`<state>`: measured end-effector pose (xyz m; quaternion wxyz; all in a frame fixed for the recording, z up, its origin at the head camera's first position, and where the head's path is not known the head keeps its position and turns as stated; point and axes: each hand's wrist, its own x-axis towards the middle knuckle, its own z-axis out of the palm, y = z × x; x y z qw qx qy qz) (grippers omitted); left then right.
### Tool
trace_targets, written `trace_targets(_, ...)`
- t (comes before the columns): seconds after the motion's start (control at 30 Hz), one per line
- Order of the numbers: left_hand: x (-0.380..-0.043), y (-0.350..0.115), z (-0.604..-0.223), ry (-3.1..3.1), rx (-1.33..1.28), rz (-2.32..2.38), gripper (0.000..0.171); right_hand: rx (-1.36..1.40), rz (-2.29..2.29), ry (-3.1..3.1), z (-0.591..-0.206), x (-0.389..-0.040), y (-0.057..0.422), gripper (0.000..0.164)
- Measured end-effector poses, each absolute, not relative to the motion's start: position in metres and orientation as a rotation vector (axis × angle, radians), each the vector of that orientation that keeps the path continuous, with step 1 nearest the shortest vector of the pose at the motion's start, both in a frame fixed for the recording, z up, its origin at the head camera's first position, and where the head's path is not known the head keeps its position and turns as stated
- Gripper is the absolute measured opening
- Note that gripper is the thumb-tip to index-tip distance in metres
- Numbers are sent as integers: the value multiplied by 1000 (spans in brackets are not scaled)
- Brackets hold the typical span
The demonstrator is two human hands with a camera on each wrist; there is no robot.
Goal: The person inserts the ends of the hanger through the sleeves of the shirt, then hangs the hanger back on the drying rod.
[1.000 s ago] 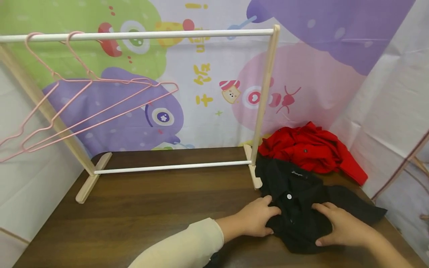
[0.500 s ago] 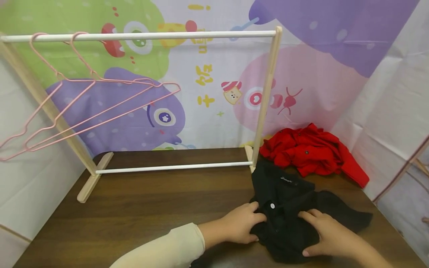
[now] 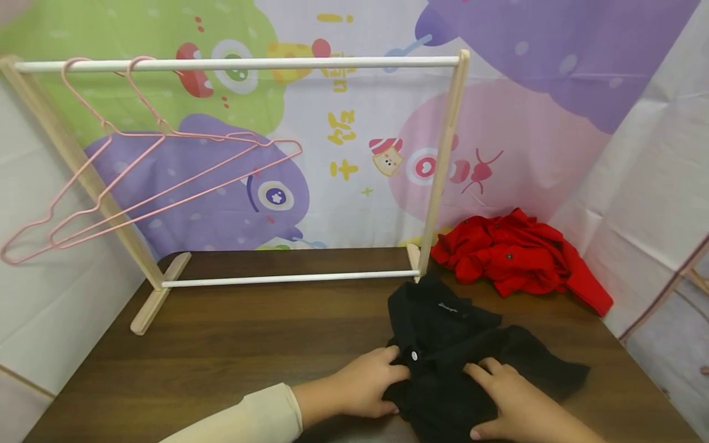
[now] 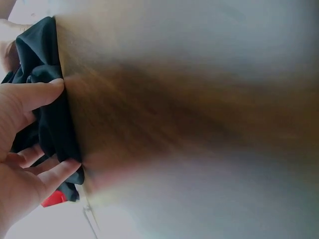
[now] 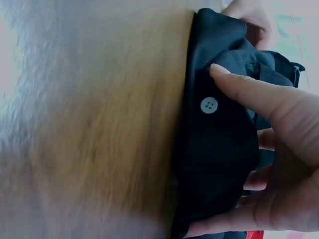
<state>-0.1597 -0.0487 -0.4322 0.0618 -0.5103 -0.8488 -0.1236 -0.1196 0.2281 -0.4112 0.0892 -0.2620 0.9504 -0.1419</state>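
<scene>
A black button-up shirt [image 3: 443,375] lies bunched on the table toward the right front, its collar pointing to the rack. White buttons [image 5: 209,105] show on its front, and one sleeve spreads out to the right. My left hand [image 3: 368,383] grips the shirt's left side with thumb and fingers curled into the cloth. On the opposite side, my right hand [image 3: 515,403] holds it too, thumb toward the near edge in the head view. In the right wrist view, the right fingers [image 5: 239,87] bend over the fabric. Part of the shirt's lower end is cut off by the head view.
A wooden rack with a white top rail [image 3: 321,63] stands at the back left of the brown table [image 3: 249,344]. Pink wire hangers [image 3: 133,167] hang from its left end. A crumpled red shirt [image 3: 520,261] lies at the back right, beside the rack's right foot.
Both hands have drawn the black shirt left and toward me, away from the red shirt. The hands keep their hold. The head view has shifted slightly.
</scene>
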Motion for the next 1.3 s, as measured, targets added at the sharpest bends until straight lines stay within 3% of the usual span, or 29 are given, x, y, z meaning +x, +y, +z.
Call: trace_targets(1.3,-143,-133,-432,-2658,-1293,-503,46,-1055,-301,2778,-409,-148,141,78)
